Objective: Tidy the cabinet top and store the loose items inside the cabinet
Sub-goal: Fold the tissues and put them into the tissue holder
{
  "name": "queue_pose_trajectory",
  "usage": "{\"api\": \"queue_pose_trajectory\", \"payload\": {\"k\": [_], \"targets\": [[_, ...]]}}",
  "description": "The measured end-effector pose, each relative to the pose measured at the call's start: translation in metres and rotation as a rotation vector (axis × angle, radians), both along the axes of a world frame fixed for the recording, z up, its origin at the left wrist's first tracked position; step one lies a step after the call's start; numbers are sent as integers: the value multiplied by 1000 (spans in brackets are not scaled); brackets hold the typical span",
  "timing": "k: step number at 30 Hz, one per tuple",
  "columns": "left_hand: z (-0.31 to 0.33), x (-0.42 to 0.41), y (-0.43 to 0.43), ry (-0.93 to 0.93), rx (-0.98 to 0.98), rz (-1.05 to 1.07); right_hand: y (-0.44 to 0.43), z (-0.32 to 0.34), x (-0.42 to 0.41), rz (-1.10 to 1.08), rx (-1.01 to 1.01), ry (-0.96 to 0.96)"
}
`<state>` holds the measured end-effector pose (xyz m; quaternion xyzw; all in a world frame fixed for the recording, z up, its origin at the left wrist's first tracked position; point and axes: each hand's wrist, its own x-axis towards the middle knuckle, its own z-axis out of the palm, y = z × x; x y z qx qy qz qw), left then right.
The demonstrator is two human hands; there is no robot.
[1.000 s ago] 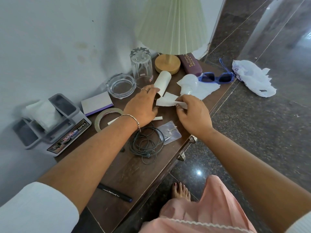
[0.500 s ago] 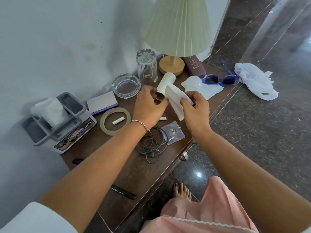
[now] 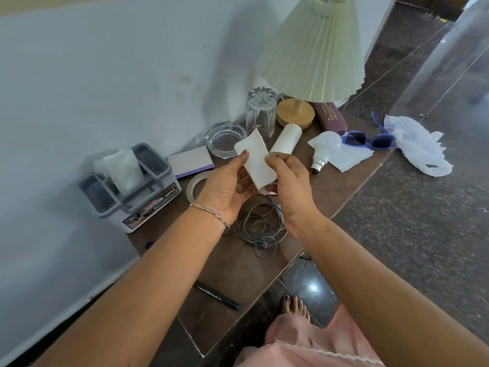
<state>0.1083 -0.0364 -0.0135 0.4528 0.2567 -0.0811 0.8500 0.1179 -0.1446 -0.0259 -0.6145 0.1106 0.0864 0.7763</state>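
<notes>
Above the dark wooden cabinet top (image 3: 238, 274), my left hand (image 3: 227, 186) and my right hand (image 3: 288, 181) both pinch a folded white paper (image 3: 255, 157). A white roll (image 3: 285, 137) lies just behind my right fingertips, and I cannot tell if it is joined to the paper. Loose items lie around: a coiled grey cable (image 3: 259, 226) under my hands, a tape ring (image 3: 194, 186) partly hidden by my left hand, a light bulb (image 3: 325, 149) on a white sheet (image 3: 349, 157), blue sunglasses (image 3: 366, 140), and a black pen (image 3: 217, 295).
Along the wall stand a grey organiser (image 3: 129, 186), a notepad (image 3: 190, 161), a glass ashtray (image 3: 225, 139), an upturned glass (image 3: 260, 112), a lamp with a wooden base (image 3: 295, 112) and a maroon case (image 3: 330, 115). A white plastic bag (image 3: 420, 147) lies on the floor.
The paper was lifted off the cabinet top and now hangs between both hands. My left hand has left the roll and taken the paper's left edge.
</notes>
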Motion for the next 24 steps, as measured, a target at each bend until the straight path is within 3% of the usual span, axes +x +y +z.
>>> {"api": "queue_pose_trajectory", "payload": {"k": [4, 9, 15, 24], "targets": [[7, -9, 29, -1, 39, 128, 30, 7, -11, 74, -73, -94], [20, -21, 69, -70, 197, 168, 64, 12, -17, 149, -301, -272], [40, -37, 114, -201, 341, 146, 96, 23, -17, 375, -293, -295], [45, -49, 178, -258, 651, 204, 154, 27, 9, 522, -685, -572]]}}
